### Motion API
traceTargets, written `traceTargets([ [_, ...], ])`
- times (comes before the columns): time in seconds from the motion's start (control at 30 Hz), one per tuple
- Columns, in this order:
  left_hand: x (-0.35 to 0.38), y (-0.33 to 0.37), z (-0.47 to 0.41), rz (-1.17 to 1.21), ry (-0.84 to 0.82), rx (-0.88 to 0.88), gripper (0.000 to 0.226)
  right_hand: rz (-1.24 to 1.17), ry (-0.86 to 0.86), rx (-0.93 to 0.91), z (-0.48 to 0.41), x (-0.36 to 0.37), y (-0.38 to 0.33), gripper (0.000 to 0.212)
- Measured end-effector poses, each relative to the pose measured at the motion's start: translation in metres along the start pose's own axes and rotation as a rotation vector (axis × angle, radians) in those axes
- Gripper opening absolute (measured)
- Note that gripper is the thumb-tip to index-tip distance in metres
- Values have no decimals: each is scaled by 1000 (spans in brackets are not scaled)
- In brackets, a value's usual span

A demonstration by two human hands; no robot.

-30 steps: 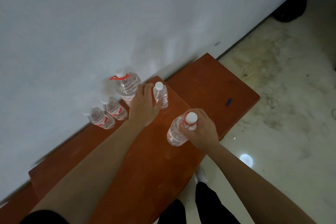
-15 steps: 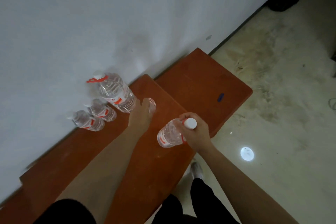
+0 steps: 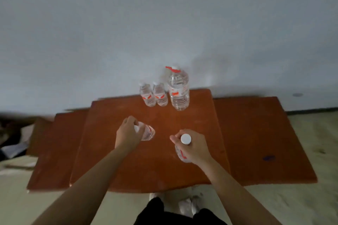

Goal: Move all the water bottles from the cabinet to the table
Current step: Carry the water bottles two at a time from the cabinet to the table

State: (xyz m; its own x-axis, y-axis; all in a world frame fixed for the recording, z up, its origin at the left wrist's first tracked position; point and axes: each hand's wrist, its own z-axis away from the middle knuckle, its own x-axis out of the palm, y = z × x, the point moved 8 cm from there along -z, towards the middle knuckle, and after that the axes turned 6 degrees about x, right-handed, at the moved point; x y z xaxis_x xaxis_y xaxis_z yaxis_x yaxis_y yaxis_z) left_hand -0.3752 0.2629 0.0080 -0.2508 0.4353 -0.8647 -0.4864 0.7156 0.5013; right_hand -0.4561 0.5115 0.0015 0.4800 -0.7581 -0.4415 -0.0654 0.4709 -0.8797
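My left hand (image 3: 127,134) grips a small clear water bottle (image 3: 147,132) near its top, tilted over the orange-brown wooden top (image 3: 155,166). My right hand (image 3: 192,145) grips another small bottle (image 3: 181,153) around the neck, its white cap pointing up at me. Against the wall stand two small bottles (image 3: 146,95) (image 3: 160,95) with red labels and, to their right, one large bottle (image 3: 178,90) with a red handle.
A lower wooden surface (image 3: 259,139) with a small blue mark (image 3: 268,157) extends to the right, another (image 3: 53,151) to the left. The grey wall rises right behind the bottles. Clutter lies on the floor at far left. My feet show below the front edge.
The view has swung round so the wooden top now lies square in front of me. Both hands have come back toward me with their bottles, away from the standing bottles.
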Motion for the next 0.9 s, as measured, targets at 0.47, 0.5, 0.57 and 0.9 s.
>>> traceTargets([
  [0.47,-169,-125,406,-20,770,-837,23,53,-588,-570,137,175,-131,32],
  [0.5,-172,-129,427,-25,802,-875,22,40,-615,-593,150,183,-141,32],
  [0.57,-186,-136,511,-42,917,-975,23,-13,-726,-665,214,213,-166,35],
  [0.9,-237,-132,871,-177,1274,-1166,21,-171,-989,-811,546,319,-226,37],
])
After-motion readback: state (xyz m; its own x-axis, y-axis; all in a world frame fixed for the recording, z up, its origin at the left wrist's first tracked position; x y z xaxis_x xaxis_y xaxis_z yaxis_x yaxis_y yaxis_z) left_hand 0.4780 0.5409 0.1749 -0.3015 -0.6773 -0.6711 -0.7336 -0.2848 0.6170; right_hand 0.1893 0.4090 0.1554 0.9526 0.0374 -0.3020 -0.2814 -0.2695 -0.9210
